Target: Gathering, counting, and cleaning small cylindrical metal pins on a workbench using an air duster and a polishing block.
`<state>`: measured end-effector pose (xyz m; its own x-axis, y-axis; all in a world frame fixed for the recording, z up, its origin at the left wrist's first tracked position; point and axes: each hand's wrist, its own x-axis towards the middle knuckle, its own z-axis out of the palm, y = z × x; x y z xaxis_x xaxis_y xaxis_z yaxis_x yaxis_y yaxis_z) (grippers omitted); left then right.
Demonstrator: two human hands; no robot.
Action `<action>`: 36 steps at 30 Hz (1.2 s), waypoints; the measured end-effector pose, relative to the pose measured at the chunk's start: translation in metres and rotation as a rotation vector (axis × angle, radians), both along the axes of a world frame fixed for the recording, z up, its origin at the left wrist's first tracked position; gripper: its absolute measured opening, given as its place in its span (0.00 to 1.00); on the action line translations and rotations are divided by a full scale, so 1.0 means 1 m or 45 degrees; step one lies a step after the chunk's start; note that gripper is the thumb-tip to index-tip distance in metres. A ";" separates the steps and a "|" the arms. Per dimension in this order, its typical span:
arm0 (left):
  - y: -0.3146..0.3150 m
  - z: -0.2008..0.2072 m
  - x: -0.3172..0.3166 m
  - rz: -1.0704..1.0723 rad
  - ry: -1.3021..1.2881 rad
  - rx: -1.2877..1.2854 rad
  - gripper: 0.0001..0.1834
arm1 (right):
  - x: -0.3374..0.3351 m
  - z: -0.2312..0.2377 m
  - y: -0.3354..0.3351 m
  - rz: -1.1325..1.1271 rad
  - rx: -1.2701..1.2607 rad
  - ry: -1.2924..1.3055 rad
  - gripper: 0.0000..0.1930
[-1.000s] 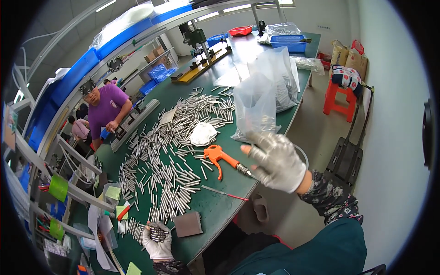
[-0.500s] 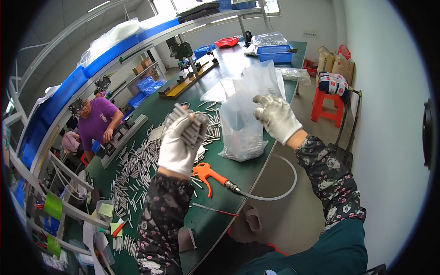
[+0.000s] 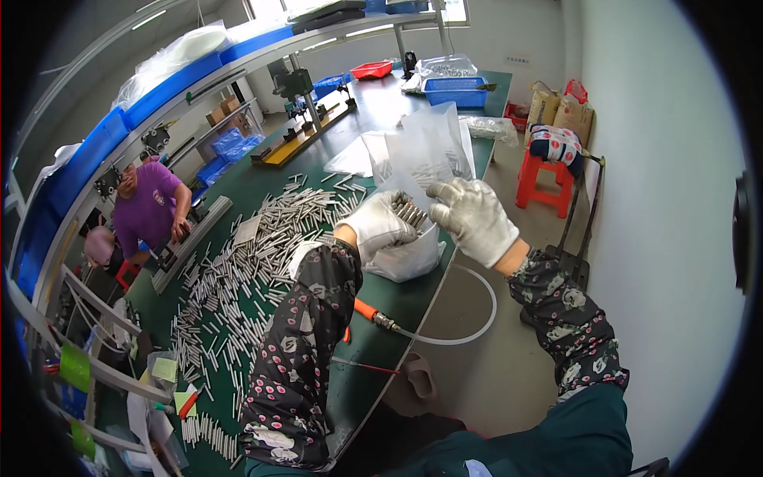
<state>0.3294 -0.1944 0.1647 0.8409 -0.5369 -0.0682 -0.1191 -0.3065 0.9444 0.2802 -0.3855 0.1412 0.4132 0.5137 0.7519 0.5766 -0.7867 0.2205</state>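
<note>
My left hand [image 3: 377, 226], in a white glove, is closed around a bunch of short grey metal rods [image 3: 409, 213]. It is over the opening of a translucent plastic bag [image 3: 407, 264], which stands on the green table near its right edge. My right hand [image 3: 477, 224], also gloved, has its fingers curled at the bag's right rim and grips the plastic. The bag's upper part stands up behind both hands. Many loose metal rods [image 3: 218, 290] lie spread over the table to the left. What the bag holds low down is mostly hidden by my left hand.
An orange air gun [image 3: 366, 310] with a clear hose lies before the bag, partly behind my left forearm. A thin red-handled tool [image 3: 373, 366] is nearer. A blue tray [image 3: 455, 91] stands at the far end. A red stool [image 3: 544, 179] is right; a co-worker [image 3: 147, 207] sits left.
My left hand has moved right from above the rod pile to the bag's opening, still holding the rods. My right hand stays at the bag's rim. The whole view has shifted slightly.
</note>
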 end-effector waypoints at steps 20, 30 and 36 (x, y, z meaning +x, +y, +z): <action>-0.014 -0.005 0.013 -0.137 -0.774 1.365 0.16 | 0.001 0.011 0.000 0.082 -0.056 0.060 0.04; 0.016 0.031 -0.039 0.152 -1.338 0.421 0.21 | 0.023 0.010 -0.011 -0.081 0.014 0.212 0.07; 0.128 0.030 -0.140 0.426 -1.558 0.712 0.20 | 0.033 -0.006 -0.001 0.082 0.374 0.212 0.06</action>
